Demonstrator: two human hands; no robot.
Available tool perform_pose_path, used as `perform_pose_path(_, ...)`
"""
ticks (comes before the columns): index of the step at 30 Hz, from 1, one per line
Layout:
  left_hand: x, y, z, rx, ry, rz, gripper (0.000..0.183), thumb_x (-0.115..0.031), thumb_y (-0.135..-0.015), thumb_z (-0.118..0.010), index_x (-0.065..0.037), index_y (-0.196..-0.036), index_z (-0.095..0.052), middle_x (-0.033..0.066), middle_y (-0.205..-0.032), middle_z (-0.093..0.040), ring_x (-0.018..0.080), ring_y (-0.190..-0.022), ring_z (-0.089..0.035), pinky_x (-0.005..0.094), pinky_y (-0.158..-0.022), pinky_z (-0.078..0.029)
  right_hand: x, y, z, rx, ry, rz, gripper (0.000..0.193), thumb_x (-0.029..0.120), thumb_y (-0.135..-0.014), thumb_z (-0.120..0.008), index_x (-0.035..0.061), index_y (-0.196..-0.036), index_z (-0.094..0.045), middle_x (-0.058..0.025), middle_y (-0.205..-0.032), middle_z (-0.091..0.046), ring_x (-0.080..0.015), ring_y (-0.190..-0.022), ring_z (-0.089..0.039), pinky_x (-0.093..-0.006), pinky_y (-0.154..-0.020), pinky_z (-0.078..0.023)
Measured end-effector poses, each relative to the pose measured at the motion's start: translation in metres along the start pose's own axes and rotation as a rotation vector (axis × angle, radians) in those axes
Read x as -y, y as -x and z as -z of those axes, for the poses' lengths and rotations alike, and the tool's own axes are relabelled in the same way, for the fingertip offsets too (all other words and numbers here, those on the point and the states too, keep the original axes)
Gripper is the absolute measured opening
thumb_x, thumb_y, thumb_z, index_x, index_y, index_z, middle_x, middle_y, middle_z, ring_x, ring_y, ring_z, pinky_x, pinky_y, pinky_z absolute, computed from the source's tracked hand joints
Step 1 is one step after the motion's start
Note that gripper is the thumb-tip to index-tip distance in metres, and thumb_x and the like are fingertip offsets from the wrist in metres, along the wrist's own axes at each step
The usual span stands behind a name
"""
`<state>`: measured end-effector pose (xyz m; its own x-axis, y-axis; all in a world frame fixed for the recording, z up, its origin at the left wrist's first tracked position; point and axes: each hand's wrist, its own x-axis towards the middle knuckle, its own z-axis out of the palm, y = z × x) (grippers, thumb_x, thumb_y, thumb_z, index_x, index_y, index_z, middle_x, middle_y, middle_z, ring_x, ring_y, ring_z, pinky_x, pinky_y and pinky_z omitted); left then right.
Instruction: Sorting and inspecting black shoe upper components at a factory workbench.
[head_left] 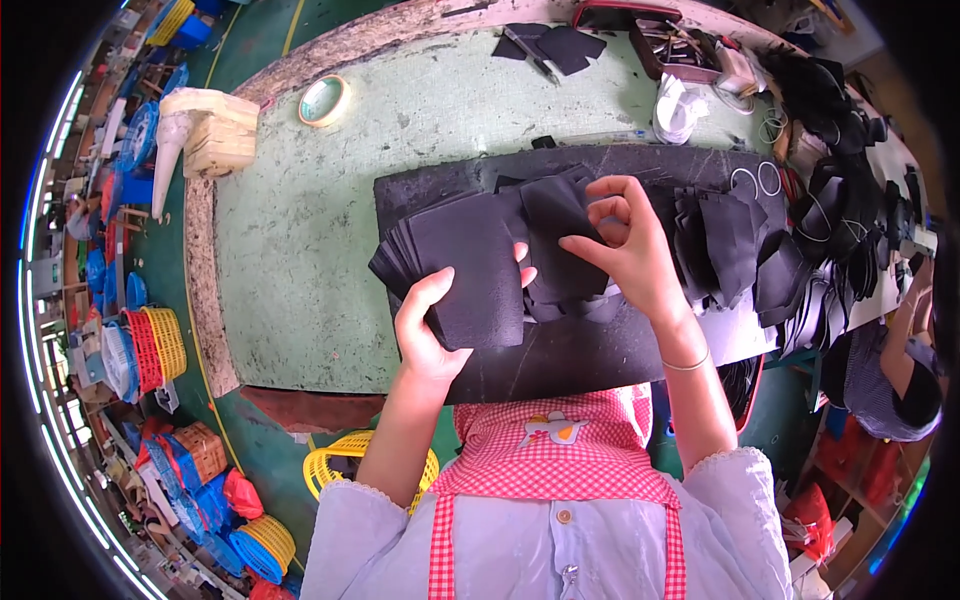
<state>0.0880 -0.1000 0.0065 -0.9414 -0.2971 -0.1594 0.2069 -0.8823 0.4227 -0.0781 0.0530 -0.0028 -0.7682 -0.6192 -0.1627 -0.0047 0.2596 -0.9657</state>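
Note:
My left hand grips a fanned stack of black fabric pieces from below, thumb over its near edge. My right hand pinches a single black piece at the top of that stack, fingers curled on its upper right corner. Both hands hover over a black rubber mat that lies on the green workbench. More cut black pieces lie overlapped on the mat just right of my right hand.
A tape roll and a cream block with a cone sit at the bench's far left. Scissors and clutter lie at the far right, beside dark piles. Another person works at right. Coloured baskets stand on the floor.

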Motion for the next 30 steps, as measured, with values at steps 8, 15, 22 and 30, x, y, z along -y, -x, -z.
perform_pose_path(8, 0.006, 0.002, -0.001, -0.051, -0.087, 0.038, 0.059, -0.026, -0.094, -0.042, 0.008, -0.142, -0.037, 0.0283, -0.137, -0.051, 0.0385, -0.128, -0.051, 0.0445, -0.109, -0.039, 0.007, 0.011, -0.006, -0.020, -0.037, 0.067, 0.070, -0.008, -0.083, -0.068, 0.0104, -0.144, -0.041, -0.0146, -0.118, -0.062, -0.0110, -0.092, -0.061, -0.0240, -0.081, -0.050)
perform_pose_path(15, 0.006, 0.001, 0.000, -0.045, -0.107, -0.014, 0.058, -0.025, -0.093, -0.042, 0.007, -0.141, -0.038, 0.0275, -0.136, -0.052, 0.0355, -0.129, -0.050, 0.0473, -0.109, -0.039, 0.008, 0.003, 0.008, -0.302, -0.137, 0.223, 0.045, 0.007, -0.091, -0.065, 0.0025, -0.133, -0.050, -0.0129, -0.110, -0.066, -0.0148, -0.104, -0.060, -0.0286, -0.094, -0.046)
perform_pose_path(22, -0.006, 0.000, -0.010, 0.043, -0.156, 0.127, 0.059, -0.016, -0.090, -0.051, 0.005, -0.143, -0.035, 0.0264, -0.132, -0.055, 0.0359, -0.111, -0.063, 0.0444, -0.098, -0.050, 0.033, 0.014, -0.013, 0.093, -0.284, 0.059, 0.023, 0.016, -0.088, -0.075, 0.0028, -0.098, -0.060, -0.0008, -0.080, -0.065, -0.0040, -0.072, -0.056, -0.0212, -0.065, -0.045)
perform_pose_path(30, -0.001, 0.002, -0.005, -0.238, -0.227, 0.107, 0.048, -0.005, -0.084, -0.054, 0.005, -0.130, -0.050, 0.0167, -0.121, -0.062, 0.0271, -0.111, -0.063, 0.0389, -0.097, -0.051, 0.025, 0.012, -0.007, 0.190, -0.263, -0.010, 0.019, 0.011, -0.092, -0.070, 0.0002, -0.080, -0.060, 0.0085, -0.072, -0.054, 0.0006, -0.069, -0.046, -0.0178, -0.060, -0.039)
